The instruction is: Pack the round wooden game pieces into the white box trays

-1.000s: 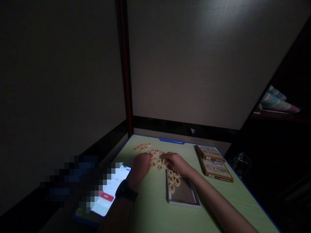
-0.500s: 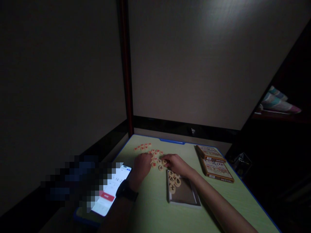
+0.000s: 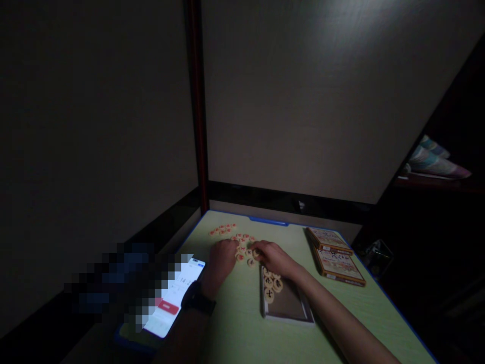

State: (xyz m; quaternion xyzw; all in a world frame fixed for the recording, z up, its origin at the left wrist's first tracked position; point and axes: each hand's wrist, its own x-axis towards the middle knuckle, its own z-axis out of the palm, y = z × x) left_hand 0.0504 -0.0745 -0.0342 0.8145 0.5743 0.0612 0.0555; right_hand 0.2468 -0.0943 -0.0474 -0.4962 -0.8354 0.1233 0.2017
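Round wooden xiangqi pieces lie on the green table. Those with red characters (image 3: 240, 257) cluster beside my left hand (image 3: 224, 254), whose fingers are curled in at the cluster's left edge; anything in them is hidden. My right hand (image 3: 270, 254) reaches in from the right, its thumb and fingers closed about a piece with a black character (image 3: 256, 253). Another black piece (image 3: 250, 262) lies just below it. Under my right forearm sits a shallow open box (image 3: 290, 303), with several black-character pieces (image 3: 269, 295) flat in its upper left part.
A lit phone (image 3: 162, 321) lies at the table's left edge, next to my watch-wearing left wrist. Two printed boxes (image 3: 339, 265) overlap on the right side. More red pieces (image 3: 222, 228) lie at the far left, near the wall panels (image 3: 288, 116).
My right hand has shifted slightly left and down over the black piece, covering more of it. My left hand has barely moved.
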